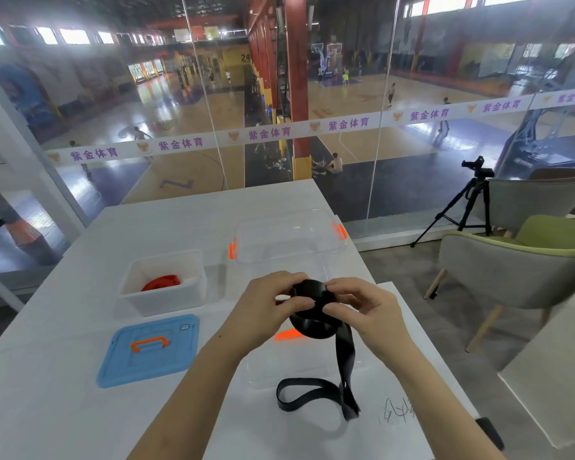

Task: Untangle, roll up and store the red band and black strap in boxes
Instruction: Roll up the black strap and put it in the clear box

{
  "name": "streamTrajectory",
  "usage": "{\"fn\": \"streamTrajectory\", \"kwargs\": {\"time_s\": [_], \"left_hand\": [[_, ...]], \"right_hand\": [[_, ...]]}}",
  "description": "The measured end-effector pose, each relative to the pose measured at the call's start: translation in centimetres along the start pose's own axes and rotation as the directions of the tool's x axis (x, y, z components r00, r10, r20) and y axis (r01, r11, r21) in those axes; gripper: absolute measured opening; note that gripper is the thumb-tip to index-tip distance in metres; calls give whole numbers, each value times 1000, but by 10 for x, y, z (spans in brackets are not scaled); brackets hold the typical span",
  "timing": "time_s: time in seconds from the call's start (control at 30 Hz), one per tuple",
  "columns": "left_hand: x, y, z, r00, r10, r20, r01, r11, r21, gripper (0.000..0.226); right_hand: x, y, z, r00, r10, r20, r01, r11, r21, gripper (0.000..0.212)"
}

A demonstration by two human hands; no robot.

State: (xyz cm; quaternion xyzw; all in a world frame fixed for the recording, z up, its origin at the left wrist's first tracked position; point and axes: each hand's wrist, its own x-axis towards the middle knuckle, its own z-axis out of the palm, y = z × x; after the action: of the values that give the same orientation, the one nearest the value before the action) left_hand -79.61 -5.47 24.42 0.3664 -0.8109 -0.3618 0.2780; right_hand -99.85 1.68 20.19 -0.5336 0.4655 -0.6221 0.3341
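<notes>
Both hands, left hand (266, 307) and right hand (362, 308), pinch the black strap (312, 313) coil between them; its loose tail hangs toward the person, onto the surface (63, 410).

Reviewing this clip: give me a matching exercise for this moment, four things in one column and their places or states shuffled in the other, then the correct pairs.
Things:
1. red band
2. black strap
3. blue lid
4. clear box with orange latches

Places or states:
A. lying flat on the table, orange handle up
B. partly rolled between both hands, loose end trailing to the table
C. coiled inside the white box
D. at the far side of the table, nothing visible in it

Pairs: 1-C, 2-B, 3-A, 4-D

The left hand and right hand each have a grip on the strap's roll.
</notes>
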Motion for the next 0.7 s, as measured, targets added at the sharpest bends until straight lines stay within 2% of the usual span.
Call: {"fn": "streamTrajectory", "kwargs": {"time_s": [0.1, 0.2, 0.33, 0.43, 0.53, 0.7], "left_hand": [[-1, 1, 1, 994, -26, -104, 15, 994, -105, 23], [-2, 0, -1, 981, -80, -174, 29, 960, -279, 36], [-6, 6, -3, 980, -85, -182, -3, 900, -435, 22], [-9, 11, -4, 979, -86, -186, -12, 881, -472, 23], [-10, 14, -6, 971, -109, -212, -18, 853, -522, 26], [-10, 19, -10, 976, -94, -198, -41, 811, -583, 31]], "right_hand": [[-4, 2, -3, 996, 90, -29, -85, 987, 140, 34], [-4, 6, -6, 989, 143, -37, -135, 977, 164, 30], [-2, 7, -4, 988, 152, -32, -144, 972, 186, 30], [0, -4, -1, 990, 118, -73, -103, 979, 174, 34], [8, -24, -1, 989, 34, -145, -7, 983, 184, 46], [23, -54, 0, 976, -105, -188, 136, 977, 162, 50]]}}
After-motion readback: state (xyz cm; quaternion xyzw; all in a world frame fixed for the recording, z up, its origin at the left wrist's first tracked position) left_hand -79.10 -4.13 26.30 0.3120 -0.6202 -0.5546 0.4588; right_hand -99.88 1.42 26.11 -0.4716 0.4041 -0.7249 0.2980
